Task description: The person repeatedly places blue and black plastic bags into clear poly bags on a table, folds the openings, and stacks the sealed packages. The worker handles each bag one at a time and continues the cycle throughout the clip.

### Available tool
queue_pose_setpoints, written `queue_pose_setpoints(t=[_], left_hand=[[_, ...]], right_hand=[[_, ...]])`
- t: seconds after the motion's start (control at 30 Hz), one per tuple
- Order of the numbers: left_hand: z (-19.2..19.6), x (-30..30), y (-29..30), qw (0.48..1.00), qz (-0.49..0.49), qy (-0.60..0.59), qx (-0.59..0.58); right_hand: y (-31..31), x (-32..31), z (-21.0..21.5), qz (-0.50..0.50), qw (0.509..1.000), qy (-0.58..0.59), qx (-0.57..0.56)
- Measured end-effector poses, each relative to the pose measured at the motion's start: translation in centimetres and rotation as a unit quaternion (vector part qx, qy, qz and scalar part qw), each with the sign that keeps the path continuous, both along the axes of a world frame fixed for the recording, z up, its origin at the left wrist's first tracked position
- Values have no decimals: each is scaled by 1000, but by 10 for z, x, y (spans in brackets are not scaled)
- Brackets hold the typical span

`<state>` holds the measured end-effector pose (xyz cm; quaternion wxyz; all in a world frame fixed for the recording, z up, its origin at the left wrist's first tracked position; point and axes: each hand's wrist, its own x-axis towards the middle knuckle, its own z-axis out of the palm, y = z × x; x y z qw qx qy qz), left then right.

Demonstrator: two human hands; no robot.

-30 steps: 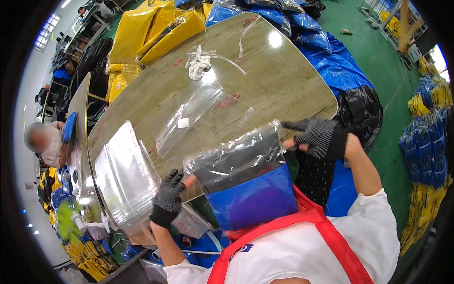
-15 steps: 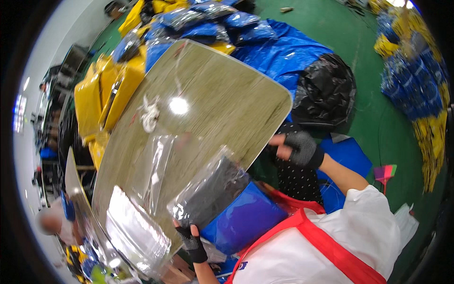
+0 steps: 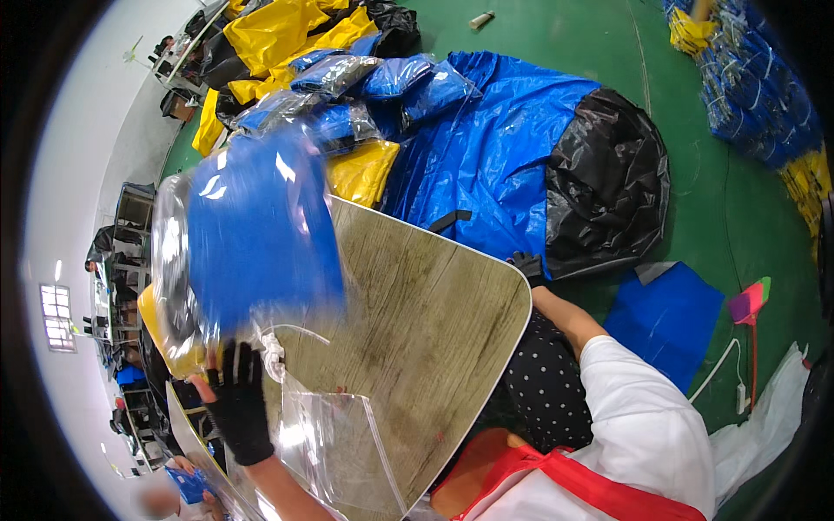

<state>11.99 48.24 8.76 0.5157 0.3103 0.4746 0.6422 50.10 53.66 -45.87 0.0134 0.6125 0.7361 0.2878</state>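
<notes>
A blue folded sheet in a clear plastic bag (image 3: 261, 234) is blurred in the air above the table's far left part. Just below its lower edge, my left hand (image 3: 241, 401) in a black fingerless glove has its fingers stretched out. Whether the fingertips still touch the bag, I cannot tell. My right hand (image 3: 527, 266), gloved too, reaches past the table's right corner to the edge of a large blue and black plastic sheet (image 3: 504, 165). Its fingers are mostly hidden. Empty clear plastic bags (image 3: 343, 443) lie on the wood-patterned table (image 3: 417, 304) beside a white crumpled cord or cloth (image 3: 273, 354).
Bagged blue packs (image 3: 395, 78) and yellow sheets (image 3: 287, 35) are heaped beyond the table. On the green floor to the right lie a blue sheet (image 3: 665, 321) and a broom (image 3: 751, 308). Bundled blue stacks (image 3: 751, 95) stand far right. Another person (image 3: 187, 499) is at lower left.
The blue bagged sheet has gone from the near table edge to the far left, in the air. My left hand has followed it up and left. My right hand has moved onto the blue sheet's edge.
</notes>
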Motion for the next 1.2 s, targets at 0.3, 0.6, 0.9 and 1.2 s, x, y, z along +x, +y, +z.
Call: queue_pose_setpoints(t=[0.3,0.6,0.9,1.2], left_hand=[[-73,56,-80,971,-153,60,-176],[38,-21,-203,949,-295,29,-110],[26,-135,-409,893,-192,286,-291],[-18,-98,-477,557,146,817,25]], right_hand=[[78,165,276,64,717,687,105],[-305,-103,524,650,599,296,-363],[-434,-63,465,306,733,454,-404],[-421,90,284,-231,641,719,-138]])
